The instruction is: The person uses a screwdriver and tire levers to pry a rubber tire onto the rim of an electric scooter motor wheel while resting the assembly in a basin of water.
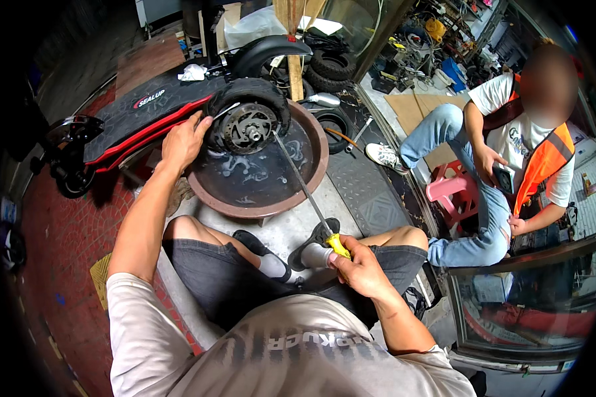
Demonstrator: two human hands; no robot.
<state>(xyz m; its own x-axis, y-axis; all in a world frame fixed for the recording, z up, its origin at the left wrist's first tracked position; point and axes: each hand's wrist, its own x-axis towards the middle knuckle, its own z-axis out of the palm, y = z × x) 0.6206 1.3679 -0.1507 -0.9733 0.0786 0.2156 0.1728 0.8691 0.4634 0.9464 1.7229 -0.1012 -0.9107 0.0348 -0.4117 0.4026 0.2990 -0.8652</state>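
Observation:
My left hand (189, 132) is closed on a thin silver tool (224, 112) at the left side of a black-tyred wheel (272, 104) with a perforated brake disc (245, 124). My right hand (361, 270) grips the yellow handle of a long screwdriver (303, 186), its shaft reaching up to the wheel beside the hub. The wheel sits at the end of a black and red scooter (149, 124), over a round brown basin (311, 165) holding dark water with foam patches. Exactly where both tool tips meet the wheel is too small to make out.
A person (536, 159) in an orange vest sits at right holding a phone (502, 177), beside a pink stool (447, 190). Loose tyres (331, 65), a black fender (265, 53), a wrench (359, 135) and a cluttered doorway surround the basin. A glass case (523, 311) stands at lower right.

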